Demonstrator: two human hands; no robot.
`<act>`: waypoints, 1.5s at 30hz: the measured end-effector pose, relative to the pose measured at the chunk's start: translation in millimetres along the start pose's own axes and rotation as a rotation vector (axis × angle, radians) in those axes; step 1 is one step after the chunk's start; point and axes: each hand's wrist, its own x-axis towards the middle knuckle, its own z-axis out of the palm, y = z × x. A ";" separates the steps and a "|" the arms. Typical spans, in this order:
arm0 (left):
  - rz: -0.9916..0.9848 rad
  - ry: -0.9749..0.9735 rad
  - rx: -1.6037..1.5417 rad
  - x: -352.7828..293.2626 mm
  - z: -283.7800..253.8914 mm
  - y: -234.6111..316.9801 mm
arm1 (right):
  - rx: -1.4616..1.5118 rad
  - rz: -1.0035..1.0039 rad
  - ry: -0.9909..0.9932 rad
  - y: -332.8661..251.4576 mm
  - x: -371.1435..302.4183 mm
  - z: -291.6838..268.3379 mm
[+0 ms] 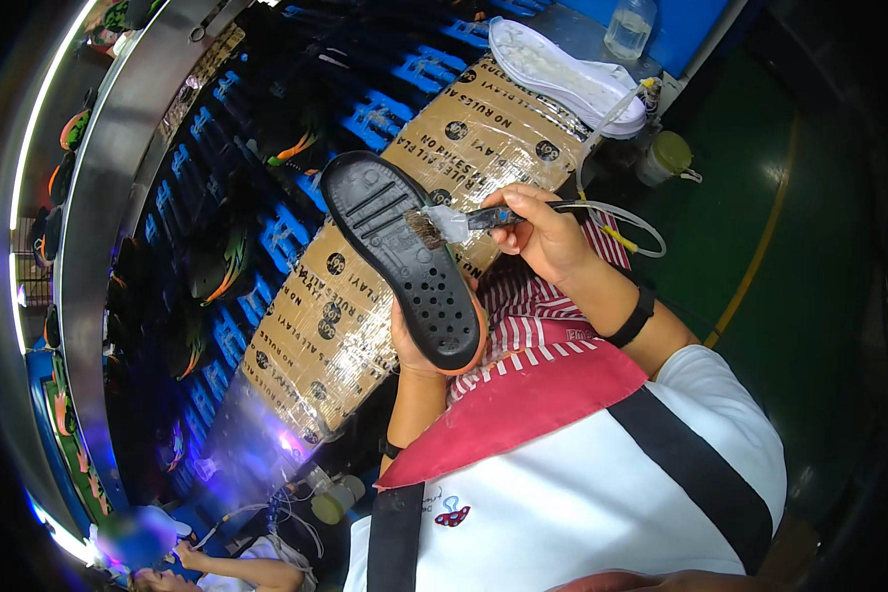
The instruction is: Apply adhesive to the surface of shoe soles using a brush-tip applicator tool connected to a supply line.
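Note:
My left hand (407,343) is closed around the heel end of a black shoe sole (377,237) with an orange edge, its inner side facing up. The sole shows ridges toward the toe and round holes at the heel. In my right hand (555,237) is a brush (486,218) with a black handle and pale wrapping near its head. Its brown bristles lie against the inner side of the sole, around the middle. A clear tube (627,219) runs close to the right hand. Most of my left fingers are hidden under the sole.
Beneath my hands is a cardboard-covered bench top (316,335). A conveyor with blue racks (284,237) carries shoe parts alongside. At the far right are a white sole (553,74), a clear bottle (629,28) and a capped container (666,158). Another person (242,567) works at lower left.

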 end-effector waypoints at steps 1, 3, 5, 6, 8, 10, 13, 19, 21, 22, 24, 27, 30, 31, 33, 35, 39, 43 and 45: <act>0.000 0.002 0.000 -0.3 -1.1 -0.8 | 0.000 -0.008 0.016 0.9 -0.4 -0.9; -0.039 -0.001 -0.008 -4.1 -3.9 -1.2 | -0.001 -0.008 0.008 2.2 -0.5 2.5; -0.029 -0.025 -0.047 -3.5 -6.6 -2.5 | -0.098 -0.016 -0.002 -3.4 -2.3 7.5; -0.036 -0.038 -0.054 -2.4 -3.5 -2.6 | -0.139 -0.023 -0.026 -8.1 -3.2 10.8; -0.053 -0.042 -0.074 -0.6 2.0 -3.2 | -0.197 -0.030 -0.077 -12.9 -4.3 14.9; -0.039 -0.091 -0.078 3.5 2.4 -3.9 | -0.321 -0.059 -0.086 -15.8 -6.1 24.4; -0.038 -0.058 -0.064 6.1 9.0 -7.4 | -0.313 -0.068 -0.134 -15.1 -10.0 34.7; 0.062 -0.194 -0.201 3.1 19.1 -12.8 | -0.648 -0.355 -0.139 -14.2 -10.8 56.8; 0.021 -0.137 -0.091 -0.4 4.9 -10.4 | -1.113 -0.738 -0.232 -21.1 -7.5 64.1; -0.007 -0.085 -0.104 -1.9 0.0 -12.0 | -1.148 -0.919 -0.229 -19.5 -2.0 68.0; -0.021 -0.068 -0.094 -4.4 -3.4 -14.7 | -1.233 -0.995 -0.216 -18.8 3.0 71.9; -0.030 -0.098 -0.060 -6.2 -1.0 -15.3 | -1.359 -1.105 -0.204 -8.3 4.8 76.3; 0.028 -0.025 0.070 -8.1 9.3 -12.0 | -1.399 -1.004 -0.334 8.6 -5.8 81.0; 0.081 0.019 0.126 -8.1 10.2 -12.8 | -1.392 -0.979 -0.378 9.9 -7.8 82.8; 0.019 0.005 0.019 -9.8 -10.9 -11.5 | -1.266 -0.960 -0.517 4.7 -6.9 85.2; -0.047 -0.006 -0.091 -11.3 -16.6 -9.6 | -1.227 -0.967 -0.468 -1.3 -9.5 86.8; 0.026 -0.049 -0.041 -9.0 4.8 -11.7 | -1.276 -1.053 -0.228 -4.1 -3.0 80.2; -0.005 -0.019 -0.026 -13.9 -15.6 -16.5 | -1.311 -0.974 -0.437 4.8 -13.9 84.1; -0.036 -0.130 -0.027 -12.0 -29.7 -14.8 | -1.212 -0.923 -0.509 2.4 -17.3 87.0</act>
